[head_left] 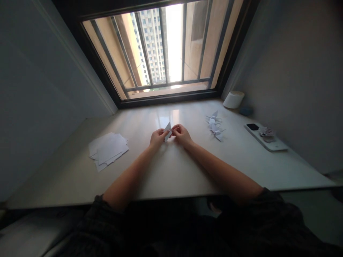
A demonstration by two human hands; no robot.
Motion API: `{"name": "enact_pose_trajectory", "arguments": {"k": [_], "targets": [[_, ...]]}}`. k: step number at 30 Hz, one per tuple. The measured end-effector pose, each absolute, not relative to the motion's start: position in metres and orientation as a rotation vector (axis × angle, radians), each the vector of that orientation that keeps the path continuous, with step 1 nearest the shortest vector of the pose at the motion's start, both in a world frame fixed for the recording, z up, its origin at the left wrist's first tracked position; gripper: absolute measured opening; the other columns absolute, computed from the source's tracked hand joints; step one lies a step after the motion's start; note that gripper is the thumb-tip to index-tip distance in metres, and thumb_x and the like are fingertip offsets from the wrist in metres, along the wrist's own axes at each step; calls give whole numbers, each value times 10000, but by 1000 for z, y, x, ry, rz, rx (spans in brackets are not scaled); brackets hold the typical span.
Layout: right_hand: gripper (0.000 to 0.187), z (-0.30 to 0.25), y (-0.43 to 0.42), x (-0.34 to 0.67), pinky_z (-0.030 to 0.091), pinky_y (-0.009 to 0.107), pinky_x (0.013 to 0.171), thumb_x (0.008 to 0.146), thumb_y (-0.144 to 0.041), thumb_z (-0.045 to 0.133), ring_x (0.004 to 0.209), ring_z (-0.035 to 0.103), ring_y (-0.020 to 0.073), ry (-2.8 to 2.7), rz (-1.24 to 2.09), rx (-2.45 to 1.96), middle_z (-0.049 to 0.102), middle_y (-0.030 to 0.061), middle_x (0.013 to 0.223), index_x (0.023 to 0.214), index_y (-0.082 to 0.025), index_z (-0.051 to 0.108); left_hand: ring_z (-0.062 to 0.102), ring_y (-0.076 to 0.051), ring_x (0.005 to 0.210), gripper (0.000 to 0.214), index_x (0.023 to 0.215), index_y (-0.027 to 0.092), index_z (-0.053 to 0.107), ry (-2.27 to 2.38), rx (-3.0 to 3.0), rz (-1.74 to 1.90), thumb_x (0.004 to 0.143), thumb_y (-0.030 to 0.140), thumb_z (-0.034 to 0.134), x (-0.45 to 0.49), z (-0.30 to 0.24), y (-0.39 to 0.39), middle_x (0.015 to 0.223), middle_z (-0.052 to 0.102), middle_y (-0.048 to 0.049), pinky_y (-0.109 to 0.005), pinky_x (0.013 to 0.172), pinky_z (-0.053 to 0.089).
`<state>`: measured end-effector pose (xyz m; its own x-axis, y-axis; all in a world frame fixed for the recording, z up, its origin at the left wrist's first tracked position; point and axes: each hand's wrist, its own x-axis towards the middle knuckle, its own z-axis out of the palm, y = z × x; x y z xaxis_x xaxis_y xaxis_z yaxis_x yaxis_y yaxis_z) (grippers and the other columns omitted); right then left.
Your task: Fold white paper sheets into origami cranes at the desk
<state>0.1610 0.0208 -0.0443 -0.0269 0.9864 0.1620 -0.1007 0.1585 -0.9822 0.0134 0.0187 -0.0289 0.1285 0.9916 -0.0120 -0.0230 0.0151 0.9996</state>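
Between my hands, just above the white tabletop, is a small piece of folded white paper (pixel 167 131) with a pointed top. My left hand (pixel 157 138) pinches its left side, thumb in front. The fingers of my right hand (pixel 181 134) are closed at the paper's right edge, pinching it there. Several folded paper cranes (pixel 215 126) lie in a cluster on the table to the right of my hands. On the left lies a loose, overlapping stack of white paper sheets (pixel 109 149).
A white smartphone (pixel 277 145) lies at the right with a small crumpled-looking item (pixel 266 132) on it. Behind it are a white cylindrical object (pixel 233 99) and a dark rounded object (pixel 245 110). A barred window (pixel 166 96) closes off the table's far side, with walls left and right.
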Motion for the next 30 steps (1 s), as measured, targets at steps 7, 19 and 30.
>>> {"name": "enact_pose_trajectory", "arguments": {"k": [7,19,30], "targets": [[368,-10,5,181,495,318,711,712,-414,709,763,627,160,-1524,1075,-1167,667,57,982,1012,-232,600,646,-141,823,359,901,174,633,1139,745,1345,667,418,754,19,-18,32,900,697,-48,-260,752,466],[318,-13,7,176,497,282,654,695,-387,739,712,636,151,-1419,913,-973,698,3,843,965,-259,629,644,-174,964,360,901,189,619,1018,691,1251,628,332,804,34,-6,9,1018,680,-59,-307,872,471],[381,-31,11,180,512,339,694,657,-444,768,693,656,197,-1259,1001,-1021,755,53,829,961,-215,752,671,-174,840,879,1375,213,411,1000,1045,1265,610,335,826,29,-9,7,923,711,-55,-303,805,503]]}}
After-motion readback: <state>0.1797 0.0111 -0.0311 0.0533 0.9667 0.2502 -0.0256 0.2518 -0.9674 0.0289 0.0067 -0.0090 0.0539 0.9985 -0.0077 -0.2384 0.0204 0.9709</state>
